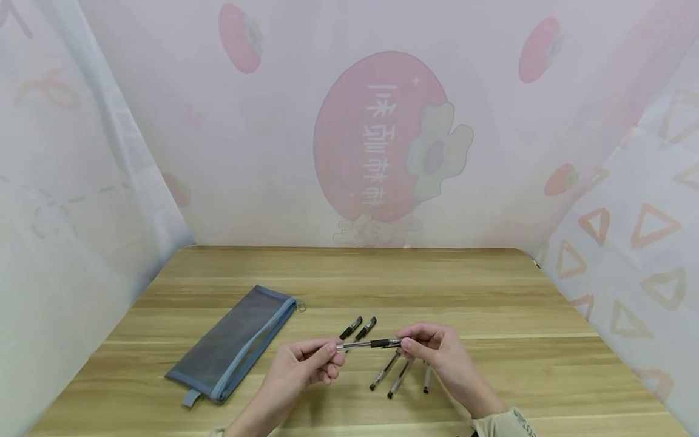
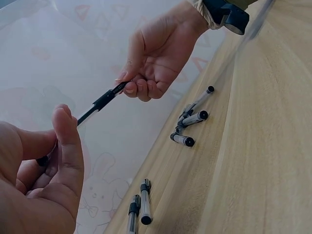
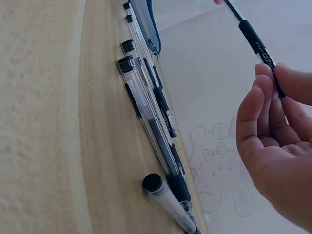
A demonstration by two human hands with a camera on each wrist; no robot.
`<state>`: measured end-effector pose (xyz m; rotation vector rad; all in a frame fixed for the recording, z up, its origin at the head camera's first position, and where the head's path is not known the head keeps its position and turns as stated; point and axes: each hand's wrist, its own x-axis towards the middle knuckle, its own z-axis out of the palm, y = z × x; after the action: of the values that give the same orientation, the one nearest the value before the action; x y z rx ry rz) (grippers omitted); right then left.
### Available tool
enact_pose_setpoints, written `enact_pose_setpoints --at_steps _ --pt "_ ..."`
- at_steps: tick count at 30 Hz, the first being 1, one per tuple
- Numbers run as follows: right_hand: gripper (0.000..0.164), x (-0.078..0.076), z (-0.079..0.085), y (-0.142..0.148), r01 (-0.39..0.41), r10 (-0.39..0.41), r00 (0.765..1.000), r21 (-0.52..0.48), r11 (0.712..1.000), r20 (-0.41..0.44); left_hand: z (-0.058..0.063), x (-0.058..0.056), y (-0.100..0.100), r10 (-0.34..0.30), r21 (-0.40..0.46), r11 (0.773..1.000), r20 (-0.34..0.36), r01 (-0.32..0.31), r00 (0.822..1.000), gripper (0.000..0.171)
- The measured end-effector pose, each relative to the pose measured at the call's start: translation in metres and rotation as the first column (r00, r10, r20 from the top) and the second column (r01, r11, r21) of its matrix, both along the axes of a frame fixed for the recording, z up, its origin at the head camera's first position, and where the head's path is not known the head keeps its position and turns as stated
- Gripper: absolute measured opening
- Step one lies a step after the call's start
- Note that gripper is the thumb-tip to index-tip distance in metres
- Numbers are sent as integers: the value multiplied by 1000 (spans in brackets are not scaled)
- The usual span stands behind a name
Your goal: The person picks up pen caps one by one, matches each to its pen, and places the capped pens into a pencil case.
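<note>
Pale cloth walls stand around the work area, the rear wall printed with a big red fruit and the right with triangle outlines. In front of it spreads the wood-grain worktop. On its left side a grey pouch with blue trim and a zip lies slantwise, its ring at the far right corner. The person's left hand and right hand are raised over the worktop, each pinching 1 end of the same pen between thumb and fingers. A light cuff shows at the right wrist. This held pen hangs above the worktop between the hands, nearly level; its clear barrel runs into the left fingers, its black grip and clip end into the right. Below and beyond, 2 pens lie side by side, black ends pointing away, and 3 pens lie close together at differing angles, dark-tipped ends facing the person. The lettering "G7" marks the held pen near the right thumb.
</note>
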<state>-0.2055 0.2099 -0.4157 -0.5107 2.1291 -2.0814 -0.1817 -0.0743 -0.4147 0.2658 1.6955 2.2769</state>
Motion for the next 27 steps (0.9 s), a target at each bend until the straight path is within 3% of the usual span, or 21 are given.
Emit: enact_pose_setpoints --at_steps 10,27 --pt "35 -1 -3 -1 -20 20 1000 26 999 4 -2 0 -3 8 -14 1000 1 -8 1000 39" --pt "25 3 0 -1 3 -2 1000 22 1000 -6 -3 2 3 13 -43 999 9 -12 1000 33"
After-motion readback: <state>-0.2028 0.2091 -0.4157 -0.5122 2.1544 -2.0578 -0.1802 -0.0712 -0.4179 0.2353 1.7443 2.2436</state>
